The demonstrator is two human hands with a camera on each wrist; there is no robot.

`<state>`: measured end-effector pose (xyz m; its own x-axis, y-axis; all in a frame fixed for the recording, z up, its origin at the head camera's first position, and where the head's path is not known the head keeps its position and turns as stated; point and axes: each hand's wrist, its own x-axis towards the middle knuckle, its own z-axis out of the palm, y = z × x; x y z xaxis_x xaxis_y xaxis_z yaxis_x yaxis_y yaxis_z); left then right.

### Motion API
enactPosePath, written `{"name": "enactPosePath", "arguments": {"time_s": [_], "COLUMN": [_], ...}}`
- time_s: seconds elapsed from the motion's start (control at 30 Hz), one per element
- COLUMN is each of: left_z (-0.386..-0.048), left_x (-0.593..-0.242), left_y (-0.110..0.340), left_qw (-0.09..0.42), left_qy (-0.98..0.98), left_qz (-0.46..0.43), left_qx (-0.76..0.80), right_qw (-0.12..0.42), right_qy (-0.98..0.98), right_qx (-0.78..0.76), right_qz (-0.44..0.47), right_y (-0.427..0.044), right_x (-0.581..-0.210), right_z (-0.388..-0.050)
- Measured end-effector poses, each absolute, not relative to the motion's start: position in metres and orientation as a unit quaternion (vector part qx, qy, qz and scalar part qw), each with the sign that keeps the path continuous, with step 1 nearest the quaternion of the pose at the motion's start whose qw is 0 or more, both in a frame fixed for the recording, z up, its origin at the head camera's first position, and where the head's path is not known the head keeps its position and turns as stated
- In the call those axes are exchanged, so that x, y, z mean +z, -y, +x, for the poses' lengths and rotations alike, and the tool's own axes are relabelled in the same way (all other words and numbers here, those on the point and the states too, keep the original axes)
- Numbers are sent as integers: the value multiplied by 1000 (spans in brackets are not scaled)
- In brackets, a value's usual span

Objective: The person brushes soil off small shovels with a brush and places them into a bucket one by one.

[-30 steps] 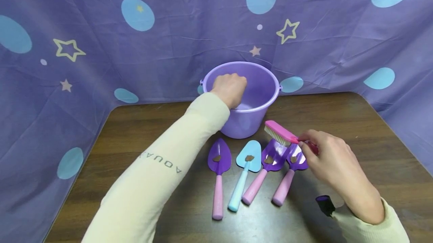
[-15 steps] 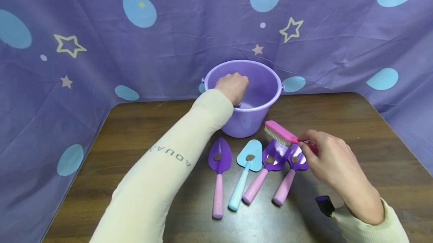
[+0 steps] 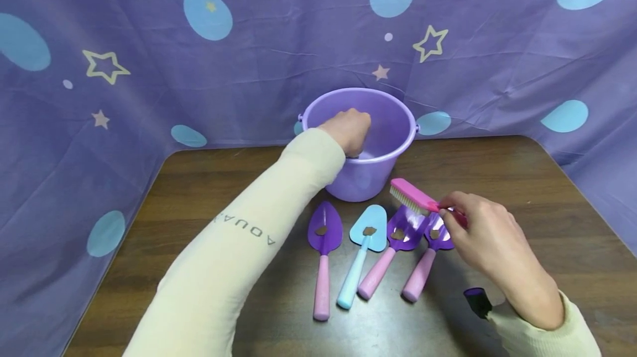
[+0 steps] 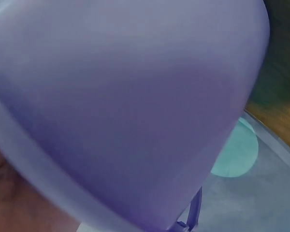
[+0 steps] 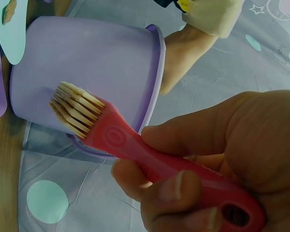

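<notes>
Plainly, a pink plastic brush with pale bristles is gripped at its handle by the curled fingers and thumb of the right hand, its head held near the lilac plastic bucket. The left hand is lowered inside the bucket's rim; whether anything is held cannot be told, its fingers being hidden. A purple pointed trowel with a pink handle and a light-blue trowel are laid on the brown wooden table.
</notes>
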<state>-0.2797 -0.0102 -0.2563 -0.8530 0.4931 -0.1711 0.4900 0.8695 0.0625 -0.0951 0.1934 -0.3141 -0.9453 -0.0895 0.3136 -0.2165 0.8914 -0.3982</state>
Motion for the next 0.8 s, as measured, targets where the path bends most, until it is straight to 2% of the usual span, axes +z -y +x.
{"name": "enactPosePath", "arguments": {"time_s": [0.3,0.43,0.6,0.8], "left_z": [-268,-266,-263,-252], "left_x": [-247,-241,-231,-226], "left_y": [18,23,33,47], "left_qw": [112,102,63,-17], "left_qy": [-960,-960,-957,-951], "left_qz": [249,256,273,290], "left_qx": [59,60,73,109], "right_qw": [146,139,133,132], "right_qy": [961,962,963,963], "right_qx": [218,219,223,224], "right_qz": [83,79,74,71], "right_y": [-194,-194,-194,-195], "right_x": [-314,-313,-313,-313], "right_z": [-96,-96,-96,-95]}}
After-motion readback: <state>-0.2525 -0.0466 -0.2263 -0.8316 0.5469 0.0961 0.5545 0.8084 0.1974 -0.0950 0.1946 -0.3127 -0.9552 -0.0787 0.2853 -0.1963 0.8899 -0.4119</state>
